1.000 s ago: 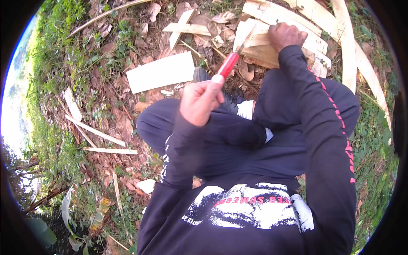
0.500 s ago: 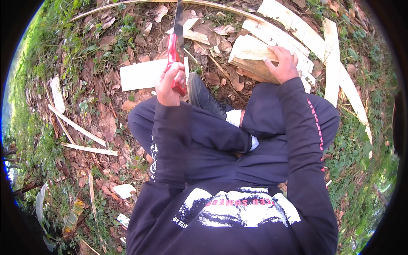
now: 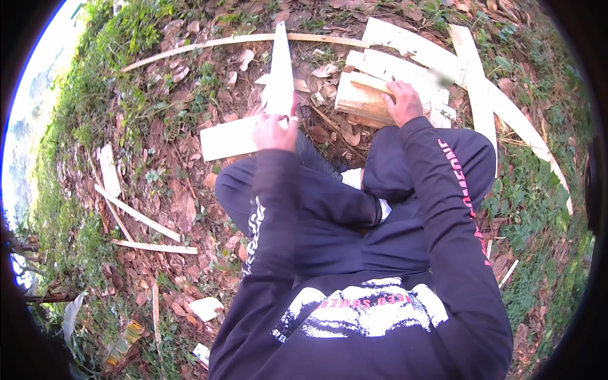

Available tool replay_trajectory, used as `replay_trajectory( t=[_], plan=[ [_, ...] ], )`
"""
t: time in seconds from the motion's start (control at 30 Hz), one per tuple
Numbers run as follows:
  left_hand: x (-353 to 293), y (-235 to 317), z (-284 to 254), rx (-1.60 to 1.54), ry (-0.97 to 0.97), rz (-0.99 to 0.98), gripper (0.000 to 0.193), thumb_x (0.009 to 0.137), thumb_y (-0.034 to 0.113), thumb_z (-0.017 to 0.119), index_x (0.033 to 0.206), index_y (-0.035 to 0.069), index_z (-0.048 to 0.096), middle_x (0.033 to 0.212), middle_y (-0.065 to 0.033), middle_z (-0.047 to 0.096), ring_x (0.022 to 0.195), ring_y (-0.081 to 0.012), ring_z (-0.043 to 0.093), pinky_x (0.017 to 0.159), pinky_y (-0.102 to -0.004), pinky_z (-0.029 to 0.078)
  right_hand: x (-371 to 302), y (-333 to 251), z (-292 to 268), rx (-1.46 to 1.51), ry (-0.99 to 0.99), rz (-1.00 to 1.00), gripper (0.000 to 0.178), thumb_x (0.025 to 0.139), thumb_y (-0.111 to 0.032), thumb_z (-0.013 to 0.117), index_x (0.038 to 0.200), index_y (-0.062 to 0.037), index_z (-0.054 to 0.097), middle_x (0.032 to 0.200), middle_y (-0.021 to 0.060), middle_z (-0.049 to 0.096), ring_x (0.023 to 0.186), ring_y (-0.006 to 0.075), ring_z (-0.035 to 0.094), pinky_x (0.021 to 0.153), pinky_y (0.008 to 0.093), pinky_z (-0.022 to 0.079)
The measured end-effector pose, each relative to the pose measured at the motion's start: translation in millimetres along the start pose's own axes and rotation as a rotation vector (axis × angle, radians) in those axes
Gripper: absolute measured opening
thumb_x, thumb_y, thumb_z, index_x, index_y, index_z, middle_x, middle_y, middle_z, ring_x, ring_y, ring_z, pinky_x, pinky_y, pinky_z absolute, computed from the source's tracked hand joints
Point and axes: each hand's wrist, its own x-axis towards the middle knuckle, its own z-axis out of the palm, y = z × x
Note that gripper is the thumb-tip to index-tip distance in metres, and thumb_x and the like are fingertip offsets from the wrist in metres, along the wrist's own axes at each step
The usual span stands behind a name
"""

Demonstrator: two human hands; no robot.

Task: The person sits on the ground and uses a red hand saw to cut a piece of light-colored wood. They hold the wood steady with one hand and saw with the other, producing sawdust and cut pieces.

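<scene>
My left hand (image 3: pixel 276 132) is closed round the red handle of a handsaw, whose pale, shining blade (image 3: pixel 282 73) points away from me. Most of the handle is hidden by the fingers. A flat pale board (image 3: pixel 229 138) lies on the ground just left of that hand. On the right, my right hand (image 3: pixel 404 104) grips the end of a narrow wood piece (image 3: pixel 370 83), thumb and fingers round its edge. Beneath it rests a stack of rough wooden boards (image 3: pixel 358 103), in front of my bent knee.
Long pale planks (image 3: pixel 411 44) and a crossing board (image 3: pixel 475 88) lie at the far right. A thin curved strip (image 3: pixel 215 42) runs across the far side. Wood slats (image 3: pixel 142 214) are scattered at left among dry leaves and green plants.
The saw's blade has turned from dark and edge-on to bright and broad. My right hand, earlier resting on the stack with fingers spread, now grips the narrow wood piece. The view has shifted.
</scene>
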Motion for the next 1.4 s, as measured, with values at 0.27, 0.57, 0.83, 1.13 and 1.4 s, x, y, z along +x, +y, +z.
replay_trajectory(
  t=[0.27, 0.57, 0.83, 1.13, 1.4],
  plan=[
    [-119, 155, -319, -0.974, 1.072, 1.120, 0.020, 0.096, 0.027, 0.060, 0.090, 0.008, 0.063, 0.077, 0.0045, 0.054, 0.074, -0.0089, 0.052, 0.063, -0.0203, 0.042, -8, -3, -3, 0.031, 0.081, 0.039, 0.025, 0.086, -0.019, 0.068, 0.107, -0.0070, 0.069, 0.101, 0.0092, 0.066, 0.099, 0.0291, 0.061, 0.090, 0.0426, 0.048],
    [-149, 211, -306, -1.200, 0.804, 1.297, 0.012, 0.086, 0.007, 0.061, 0.097, 0.006, 0.063, 0.088, 0.0055, 0.054, 0.076, -0.0043, 0.051, 0.057, -0.0184, 0.039, -12, -4, 7, 0.069, 0.115, 0.038, 0.022, 0.084, -0.017, 0.068, 0.106, -0.0109, 0.069, 0.100, 0.0076, 0.066, 0.100, 0.0276, 0.062, 0.090, 0.0432, 0.047],
    [-152, 219, -298, -1.488, 0.692, 1.390, 0.019, 0.081, -0.006, 0.059, 0.097, 0.003, 0.061, 0.090, 0.0031, 0.054, 0.072, -0.0047, 0.052, 0.052, -0.0187, 0.039, -13, 1, 6, 0.068, 0.111, 0.057, 0.022, 0.085, -0.018, 0.068, 0.105, -0.0107, 0.070, 0.101, 0.0074, 0.067, 0.101, 0.0278, 0.062, 0.091, 0.0439, 0.047],
    [-154, 214, -301, -1.399, 0.717, 1.350, 0.018, 0.079, -0.006, 0.059, 0.095, 0.003, 0.061, 0.088, 0.0037, 0.053, 0.069, -0.0039, 0.051, 0.051, -0.0191, 0.039, -28, -6, 7, 0.112, 0.153, 0.046, 0.024, 0.083, -0.018, 0.071, 0.106, -0.0114, 0.074, 0.108, 0.0054, 0.067, 0.105, 0.0247, 0.062, 0.093, 0.0419, 0.044],
    [-151, 215, -300, -1.426, 0.701, 1.352, 0.017, 0.079, -0.005, 0.059, 0.093, 0.004, 0.060, 0.086, 0.0046, 0.052, 0.066, -0.0039, 0.050, 0.050, -0.0191, 0.039, -31, -4, 8, 0.139, 0.171, 0.051, 0.024, 0.081, -0.016, 0.073, 0.104, -0.0108, 0.074, 0.107, 0.0035, 0.067, 0.104, 0.0229, 0.062, 0.094, 0.0420, 0.044]
  ],
)
